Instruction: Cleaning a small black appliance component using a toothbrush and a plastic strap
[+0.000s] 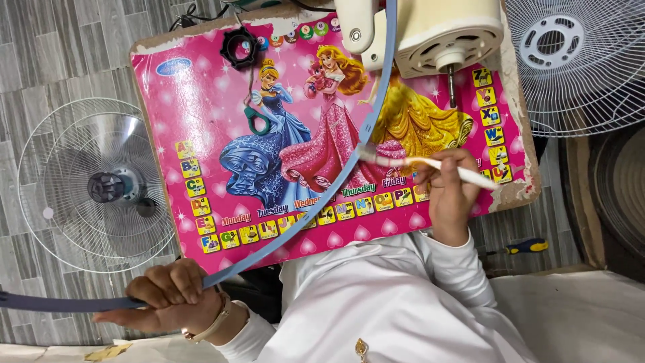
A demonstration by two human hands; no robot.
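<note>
Spanning the pink board from 7 to 12 o'clock — blue-grey guard ring, clenched in left hand. Brushing its inner edge at centre — right hand pinching white paintbrush. Unassembled: motor at 12, wire grilles at 9 and 2.

The work surface is a small board table covered with a pink picture sheet showing three figures in gowns and rows of yellow squares. Its edge at 3 o'clock is chipped and worn. On the table, a black plastic nut lies at 11 o'clock. A cream fan motor rests at 1 o'clock, shaft pointing toward 6 o'clock. The table stands on a grey tiled floor. On the floor, a wire fan guard lies at 9 o'clock; a screwdriver lies at 4 o'clock.
</note>
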